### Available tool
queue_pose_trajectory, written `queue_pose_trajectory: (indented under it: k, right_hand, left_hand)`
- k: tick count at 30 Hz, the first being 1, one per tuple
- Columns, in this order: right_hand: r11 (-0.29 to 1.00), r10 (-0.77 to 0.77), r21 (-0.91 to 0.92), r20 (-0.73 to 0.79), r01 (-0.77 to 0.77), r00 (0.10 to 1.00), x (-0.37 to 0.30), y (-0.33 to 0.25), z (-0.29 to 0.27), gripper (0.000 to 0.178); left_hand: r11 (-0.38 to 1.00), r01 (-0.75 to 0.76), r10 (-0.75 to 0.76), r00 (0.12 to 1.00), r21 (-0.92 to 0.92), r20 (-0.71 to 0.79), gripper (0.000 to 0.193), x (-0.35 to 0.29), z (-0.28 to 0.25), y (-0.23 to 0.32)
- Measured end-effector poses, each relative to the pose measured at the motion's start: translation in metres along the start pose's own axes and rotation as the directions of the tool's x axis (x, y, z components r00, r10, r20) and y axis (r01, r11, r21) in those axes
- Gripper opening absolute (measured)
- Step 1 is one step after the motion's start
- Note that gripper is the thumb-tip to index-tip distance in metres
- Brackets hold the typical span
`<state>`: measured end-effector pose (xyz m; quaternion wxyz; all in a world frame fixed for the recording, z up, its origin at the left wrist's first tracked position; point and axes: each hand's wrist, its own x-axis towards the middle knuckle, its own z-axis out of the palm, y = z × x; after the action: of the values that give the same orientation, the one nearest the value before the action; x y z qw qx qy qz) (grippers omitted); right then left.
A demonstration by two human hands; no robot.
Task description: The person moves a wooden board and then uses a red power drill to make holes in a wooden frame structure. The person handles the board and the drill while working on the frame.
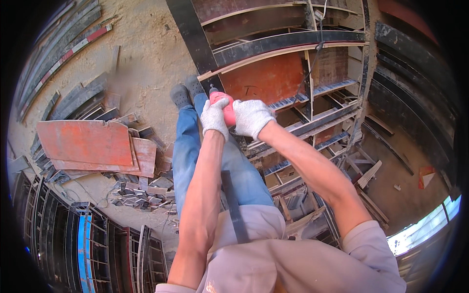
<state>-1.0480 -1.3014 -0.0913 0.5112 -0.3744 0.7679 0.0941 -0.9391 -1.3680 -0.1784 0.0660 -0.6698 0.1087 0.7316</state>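
Note:
Both my hands wear white knit gloves and grip a red power tool held out in front of me. My left hand wraps the tool's left side. My right hand closes over its right side. The tool's tip points down at a curved dark formwork panel with a red-brown plywood face. A thin cable runs from the top of the view down toward the tool. My legs in blue jeans and grey shoes stand beside the panel.
Red-brown plywood sheets lie stacked on the sandy floor at the left, with small wood and metal offcuts in front of them. Curved dark steel frames lie at the lower left, and more at the right. Timber slats lie to the right.

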Motion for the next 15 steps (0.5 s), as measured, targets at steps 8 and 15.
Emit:
queue_pose_trajectory:
  k: [8,15]
  right_hand:
    - [0.997,0.044,0.069,-0.036,-0.041,0.998,0.001,-0.009,0.000,0.030]
    - [0.999,-0.038,-0.026,0.055,0.040,0.998,0.008,-0.005,-0.019,0.026]
  left_hand:
    - [0.995,-0.025,0.029,0.999,0.097,-0.038,0.088,0.013,-0.005,0.007]
    - [0.996,-0.022,0.019,0.999,0.085,0.037,0.056,0.049,-0.016,-0.008]
